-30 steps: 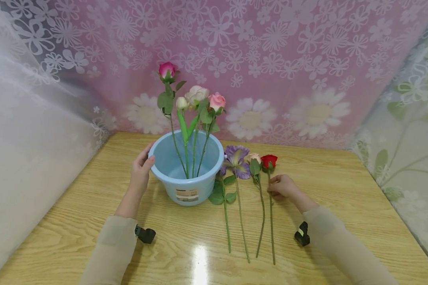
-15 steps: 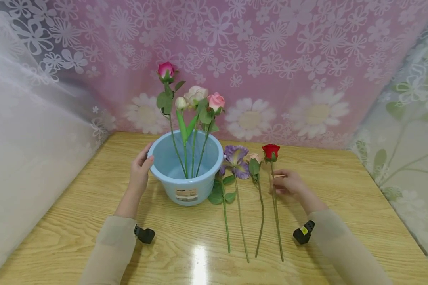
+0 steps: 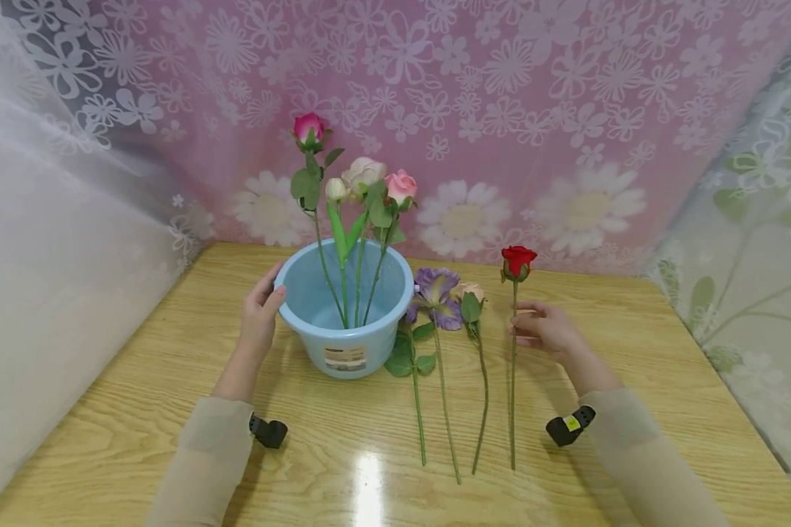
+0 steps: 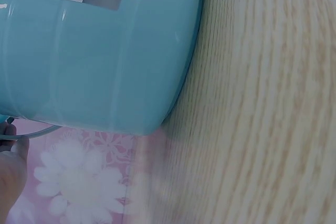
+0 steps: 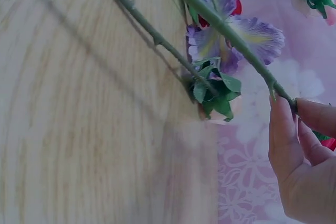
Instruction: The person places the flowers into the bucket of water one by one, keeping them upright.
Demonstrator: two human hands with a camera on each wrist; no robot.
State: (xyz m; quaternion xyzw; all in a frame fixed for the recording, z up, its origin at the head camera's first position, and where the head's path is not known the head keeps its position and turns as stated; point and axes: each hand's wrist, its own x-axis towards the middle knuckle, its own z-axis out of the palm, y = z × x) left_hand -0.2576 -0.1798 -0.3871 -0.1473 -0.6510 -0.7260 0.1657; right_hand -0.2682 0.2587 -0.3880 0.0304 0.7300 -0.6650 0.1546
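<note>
My left hand [image 3: 259, 311] grips the rim of a light blue plastic bucket [image 3: 384, 348] at its left side, thumb over the edge. In the left wrist view the bucket wall [image 4: 94, 72] fills much of the picture and part of the hand [image 4: 11, 169] shows at lower left. My right hand [image 3: 546, 331] pinches the stem of a red rose [image 3: 518, 263] between thumb and fingers, below the bloom. The right wrist view shows this stem [image 5: 247, 51] raised over the table, its shadow beneath. Inside the bucket stand a magenta rose [image 3: 308, 129], white tulip [image 3: 335, 189], cream-white flower [image 3: 364, 176] and pink rose [image 3: 401, 187].
Right of the bucket, a purple iris [image 3: 438, 293], a peach rose [image 3: 472, 306] and a leafy stem [image 3: 417, 410] lie side by side on the wooden table [image 3: 316, 468]. The bucket hides the leafy stem's bloom. A pink floral curtain [image 3: 474, 132] hangs behind.
My right hand has lifted the red rose and moved it rightward and away, apart from the peach rose. The left hand and bucket have stayed in place.
</note>
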